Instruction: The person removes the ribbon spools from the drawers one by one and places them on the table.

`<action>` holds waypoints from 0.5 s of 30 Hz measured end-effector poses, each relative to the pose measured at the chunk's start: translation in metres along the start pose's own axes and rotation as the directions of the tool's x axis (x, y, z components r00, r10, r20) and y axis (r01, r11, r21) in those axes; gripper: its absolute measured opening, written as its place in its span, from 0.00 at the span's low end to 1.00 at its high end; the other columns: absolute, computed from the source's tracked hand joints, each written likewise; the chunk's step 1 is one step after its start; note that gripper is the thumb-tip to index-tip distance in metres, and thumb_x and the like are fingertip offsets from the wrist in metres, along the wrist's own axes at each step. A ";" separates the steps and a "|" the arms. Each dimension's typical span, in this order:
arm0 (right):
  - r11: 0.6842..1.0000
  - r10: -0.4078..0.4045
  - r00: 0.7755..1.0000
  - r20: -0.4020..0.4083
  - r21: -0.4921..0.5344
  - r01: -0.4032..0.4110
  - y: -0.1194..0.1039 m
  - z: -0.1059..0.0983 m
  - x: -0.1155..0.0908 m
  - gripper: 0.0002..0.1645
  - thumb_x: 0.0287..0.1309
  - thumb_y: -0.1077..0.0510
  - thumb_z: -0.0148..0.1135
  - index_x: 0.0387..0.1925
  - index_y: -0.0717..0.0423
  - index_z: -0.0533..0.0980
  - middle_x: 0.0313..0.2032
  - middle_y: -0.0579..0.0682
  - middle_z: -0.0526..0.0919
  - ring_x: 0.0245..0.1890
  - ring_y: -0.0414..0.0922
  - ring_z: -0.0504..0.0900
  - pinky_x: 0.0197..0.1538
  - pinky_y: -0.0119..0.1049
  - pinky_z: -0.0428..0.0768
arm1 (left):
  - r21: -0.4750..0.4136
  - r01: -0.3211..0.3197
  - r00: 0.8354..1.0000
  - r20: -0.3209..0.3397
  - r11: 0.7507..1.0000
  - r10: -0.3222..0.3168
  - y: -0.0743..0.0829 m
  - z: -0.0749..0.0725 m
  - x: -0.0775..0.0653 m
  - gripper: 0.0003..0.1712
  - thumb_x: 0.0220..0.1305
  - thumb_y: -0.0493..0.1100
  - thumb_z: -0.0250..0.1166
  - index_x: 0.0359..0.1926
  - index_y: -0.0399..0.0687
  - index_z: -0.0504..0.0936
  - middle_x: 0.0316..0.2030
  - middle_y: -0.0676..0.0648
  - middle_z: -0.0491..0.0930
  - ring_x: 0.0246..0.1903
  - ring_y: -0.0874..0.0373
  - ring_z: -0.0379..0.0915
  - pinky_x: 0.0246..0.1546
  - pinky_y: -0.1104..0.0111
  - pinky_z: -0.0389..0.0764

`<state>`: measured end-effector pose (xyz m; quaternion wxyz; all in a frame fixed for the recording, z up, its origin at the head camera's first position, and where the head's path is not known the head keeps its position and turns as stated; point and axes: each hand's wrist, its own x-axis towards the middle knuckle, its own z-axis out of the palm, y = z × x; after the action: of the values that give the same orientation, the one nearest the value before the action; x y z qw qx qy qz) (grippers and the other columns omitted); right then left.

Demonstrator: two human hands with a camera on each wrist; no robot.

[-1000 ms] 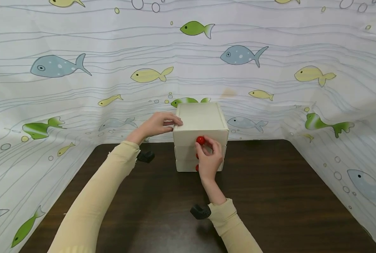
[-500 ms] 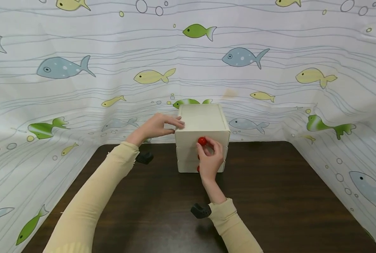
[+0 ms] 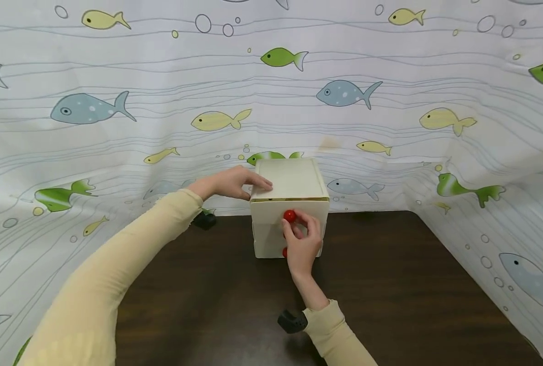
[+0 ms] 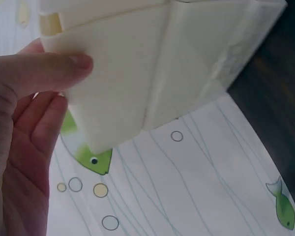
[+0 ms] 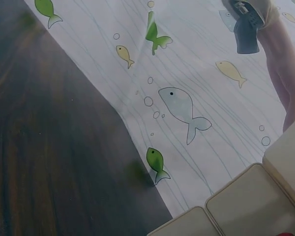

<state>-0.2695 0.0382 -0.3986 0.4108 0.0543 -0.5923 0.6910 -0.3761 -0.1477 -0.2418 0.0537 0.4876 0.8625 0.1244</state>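
A small cream-white drawer box [image 3: 291, 178] with red round knobs stands at the back of the dark table. My right hand [image 3: 303, 249] pinches the top red knob [image 3: 289, 216] between thumb and fingers. The top drawer front [image 3: 264, 213] stands slightly forward, with a thin gap under the box's top edge. A lower red knob [image 3: 285, 252] shows beside my right hand, which hides the knob between. My left hand [image 3: 230, 182] holds the box's upper left edge, fingers over the top. In the left wrist view, its thumb [image 4: 71, 69] presses flat on the box's side.
The dark brown wooden table [image 3: 381, 295] stretches in front of the box and to both sides. Behind it and along the sides hangs a white sheet [image 3: 161, 76] printed with fish. Each wrist carries a black camera [image 3: 292, 321].
The top drawer front has come forward a little, opening a narrow gap at its upper edge. My left hand has slid slightly further over the box top. The view has tilted up a little.
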 end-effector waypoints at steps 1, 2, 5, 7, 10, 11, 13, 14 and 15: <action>1.000 -0.004 1.000 0.006 0.003 0.004 -0.001 -0.001 -0.002 0.19 0.50 0.64 0.74 0.46 0.63 0.82 0.45 0.62 0.77 0.46 0.52 0.82 0.45 0.28 0.85 | 0.005 -0.011 1.000 0.001 1.000 0.011 0.000 0.001 -0.001 0.33 0.57 0.24 0.64 0.64 0.47 0.78 0.66 0.43 0.74 0.67 0.46 0.70 0.63 0.52 0.77; 1.000 -0.008 1.000 0.009 0.002 0.008 -0.002 -0.002 -0.003 0.19 0.50 0.63 0.75 0.46 0.62 0.82 0.45 0.62 0.77 0.46 0.52 0.82 0.45 0.28 0.85 | 0.008 -0.023 1.000 0.000 1.000 0.023 0.000 0.001 -0.001 0.33 0.57 0.24 0.64 0.64 0.46 0.78 0.66 0.42 0.74 0.66 0.45 0.71 0.62 0.51 0.78; 1.000 -0.003 1.000 0.010 0.007 0.003 -0.004 -0.003 -0.005 0.19 0.50 0.62 0.75 0.46 0.61 0.82 0.44 0.61 0.77 0.46 0.50 0.82 0.45 0.28 0.85 | 0.002 -0.029 1.000 0.000 1.000 0.029 -0.001 0.001 -0.001 0.33 0.57 0.24 0.63 0.64 0.46 0.77 0.66 0.42 0.74 0.66 0.46 0.70 0.62 0.52 0.77; 1.000 0.008 1.000 0.004 0.003 -0.008 -0.006 -0.004 -0.006 0.19 0.50 0.62 0.75 0.45 0.61 0.82 0.44 0.61 0.77 0.45 0.50 0.83 0.46 0.29 0.86 | -0.017 -0.030 1.000 0.001 0.999 0.030 -0.001 0.001 -0.001 0.33 0.57 0.24 0.63 0.64 0.45 0.77 0.67 0.42 0.73 0.67 0.46 0.70 0.63 0.52 0.77; 1.000 0.022 1.000 0.003 -0.002 -0.022 -0.010 -0.006 -0.007 0.19 0.49 0.65 0.75 0.45 0.63 0.82 0.45 0.62 0.77 0.45 0.50 0.82 0.46 0.31 0.86 | -0.037 -0.021 1.000 0.001 0.999 0.021 -0.002 0.000 0.001 0.33 0.57 0.24 0.63 0.64 0.46 0.77 0.67 0.42 0.73 0.67 0.46 0.69 0.64 0.54 0.76; 1.000 0.025 1.000 0.005 -0.004 -0.025 -0.011 -0.007 -0.008 0.19 0.49 0.66 0.75 0.45 0.64 0.82 0.45 0.63 0.77 0.45 0.50 0.82 0.46 0.32 0.86 | -0.042 -0.019 1.000 0.002 0.999 0.019 -0.002 0.000 0.001 0.33 0.57 0.24 0.63 0.64 0.46 0.77 0.67 0.41 0.73 0.67 0.46 0.69 0.64 0.54 0.76; 1.000 0.026 1.000 0.014 -0.007 -0.026 -0.015 -0.009 -0.009 0.20 0.48 0.69 0.74 0.45 0.67 0.81 0.45 0.65 0.77 0.45 0.50 0.81 0.47 0.34 0.86 | -0.048 -0.009 1.000 0.005 0.999 0.009 -0.004 0.000 0.001 0.33 0.58 0.24 0.63 0.64 0.47 0.77 0.67 0.42 0.73 0.68 0.47 0.69 0.65 0.55 0.76; 1.000 0.021 1.000 0.021 -0.010 -0.020 -0.018 -0.010 -0.011 0.20 0.48 0.70 0.74 0.45 0.69 0.81 0.45 0.66 0.77 0.45 0.50 0.81 0.47 0.35 0.86 | -0.048 -0.004 1.000 0.007 0.999 0.005 -0.004 0.000 0.001 0.33 0.58 0.25 0.63 0.64 0.47 0.77 0.68 0.42 0.72 0.68 0.47 0.69 0.65 0.55 0.76; 1.000 0.013 1.000 0.027 -0.016 -0.013 -0.022 -0.011 -0.012 0.20 0.48 0.71 0.73 0.45 0.70 0.81 0.45 0.66 0.77 0.44 0.49 0.81 0.47 0.36 0.86 | -0.049 0.000 1.000 0.009 0.999 0.001 -0.005 0.001 0.001 0.33 0.58 0.25 0.64 0.65 0.47 0.77 0.68 0.43 0.72 0.68 0.47 0.69 0.65 0.55 0.76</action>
<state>-0.2432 0.0407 -0.3917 0.3987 0.0567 -0.6035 0.6882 -0.3804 -0.1493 -0.2437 0.0698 0.4868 0.8588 0.1433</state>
